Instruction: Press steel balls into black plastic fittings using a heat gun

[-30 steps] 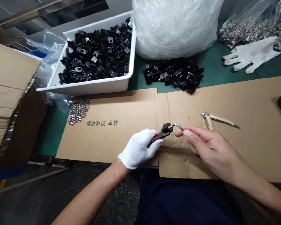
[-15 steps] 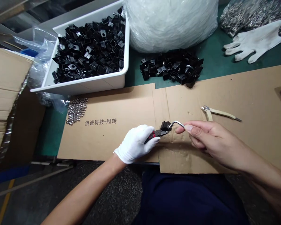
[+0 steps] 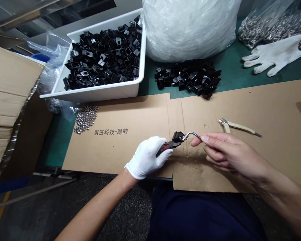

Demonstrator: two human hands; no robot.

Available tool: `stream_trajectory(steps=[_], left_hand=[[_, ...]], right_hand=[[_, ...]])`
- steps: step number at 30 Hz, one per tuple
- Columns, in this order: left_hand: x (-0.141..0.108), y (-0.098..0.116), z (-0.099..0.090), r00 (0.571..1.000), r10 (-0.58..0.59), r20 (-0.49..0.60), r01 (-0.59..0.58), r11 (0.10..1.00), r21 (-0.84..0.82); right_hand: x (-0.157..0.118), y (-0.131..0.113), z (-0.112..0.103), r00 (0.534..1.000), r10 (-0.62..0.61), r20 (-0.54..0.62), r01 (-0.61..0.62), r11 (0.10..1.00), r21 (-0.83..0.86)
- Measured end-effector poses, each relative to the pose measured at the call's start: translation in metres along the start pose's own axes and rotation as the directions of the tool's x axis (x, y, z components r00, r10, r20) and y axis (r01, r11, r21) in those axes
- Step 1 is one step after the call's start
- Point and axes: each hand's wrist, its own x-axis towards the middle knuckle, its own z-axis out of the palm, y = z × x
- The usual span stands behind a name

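The left hand (image 3: 149, 156), in a white glove, has its fingers clamped on the pliers (image 3: 169, 145). A black part (image 3: 177, 136) is at the pliers' tip, above the cardboard (image 3: 120, 150). The bare right hand (image 3: 227, 150) pinches a bent rod (image 3: 196, 134) between its fingers; the rod's other end meets the part's right side. Cutters (image 3: 243, 128) lie beyond the right hand, near a pile of black parts (image 3: 188, 79) on the green worktop (image 3: 150, 78).

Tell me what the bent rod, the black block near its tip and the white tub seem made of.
Rod: metal, probably steel, polished-looking, given its bright silvery highlights.
Block: perhaps plastic, going by its even black and faint sheen; coated metal remains possible.
Tub: likely plastic, smooth, judging by its rounded corner and even rim.
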Motion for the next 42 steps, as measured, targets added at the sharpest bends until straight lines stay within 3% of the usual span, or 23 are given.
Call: stream_trajectory(steps=[8, 13, 17, 20, 23, 25, 27, 29, 30, 32, 35, 37, 39, 40, 42], left_hand=[[-0.002, 0.001, 0.001, 0.999, -0.002, -0.047, 0.002, 1.000, 0.002], [-0.004, 0.004, -0.001, 0.997, -0.070, -0.043, 0.069, 0.997, -0.043], [-0.007, 0.006, -0.009, 0.988, -0.144, -0.060, 0.138, 0.986, -0.096], [-0.003, -0.001, -0.032, 0.972, -0.180, -0.153, 0.175, 0.983, -0.046], [0.013, -0.013, -0.075, 0.913, -0.238, -0.332, 0.273, 0.960, 0.062], [0.034, -0.024, -0.108, 0.876, -0.279, -0.392, 0.359, 0.922, 0.144], [0.061, -0.038, -0.138, 0.855, -0.353, -0.379, 0.473, 0.832, 0.291], [0.089, -0.052, -0.161, 0.807, -0.509, -0.300, 0.587, 0.637, 0.499], [0.101, -0.059, -0.169, 0.780, -0.553, -0.292, 0.612, 0.580, 0.537], [0.118, -0.069, -0.179, 0.737, -0.611, -0.288, 0.638, 0.490, 0.594], [0.127, -0.068, -0.184, 0.708, -0.635, -0.309, 0.646, 0.405, 0.647], [0.123, -0.057, -0.182, 0.708, -0.635, -0.309, 0.636, 0.384, 0.669], [0.115, -0.040, -0.175, 0.727, -0.630, -0.273, 0.607, 0.406, 0.683], [0.109, -0.031, -0.169, 0.745, -0.623, -0.238, 0.582, 0.433, 0.689], [0.097, -0.011, -0.151, 0.826, -0.549, -0.129, 0.460, 0.524, 0.716]], right_hand=[[0.002, 0.008, -0.001, 1.000, -0.017, 0.018, 0.015, 0.993, 0.116], [0.003, 0.012, 0.001, 1.000, -0.002, 0.009, 0.001, 0.982, 0.186], [0.005, 0.026, -0.005, 0.994, 0.093, -0.049, -0.078, 0.966, 0.247], [0.012, 0.033, -0.008, 0.985, 0.157, -0.077, -0.131, 0.954, 0.269], [0.015, 0.031, -0.003, 0.984, 0.147, -0.098, -0.120, 0.964, 0.239], [0.014, 0.027, 0.002, 0.988, 0.120, -0.097, -0.099, 0.975, 0.198], [0.014, 0.024, 0.005, 0.990, 0.108, -0.088, -0.092, 0.981, 0.171], [0.015, 0.025, 0.006, 0.991, 0.091, -0.097, -0.075, 0.985, 0.158], [0.016, 0.026, 0.005, 0.991, 0.078, -0.107, -0.061, 0.987, 0.150], [0.018, 0.030, 0.003, 0.991, 0.046, -0.126, -0.031, 0.992, 0.124], [0.022, 0.037, -0.003, 0.991, -0.011, -0.133, 0.021, 0.997, 0.075], [0.024, 0.039, -0.007, 0.984, -0.107, -0.144, 0.103, 0.994, -0.040], [0.028, 0.039, -0.011, 0.956, -0.257, -0.140, 0.215, 0.942, -0.259], [0.030, 0.039, -0.013, 0.935, -0.334, -0.121, 0.265, 0.882, -0.390], [0.035, 0.037, -0.017, 0.912, -0.393, -0.117, 0.285, 0.812, -0.510]])
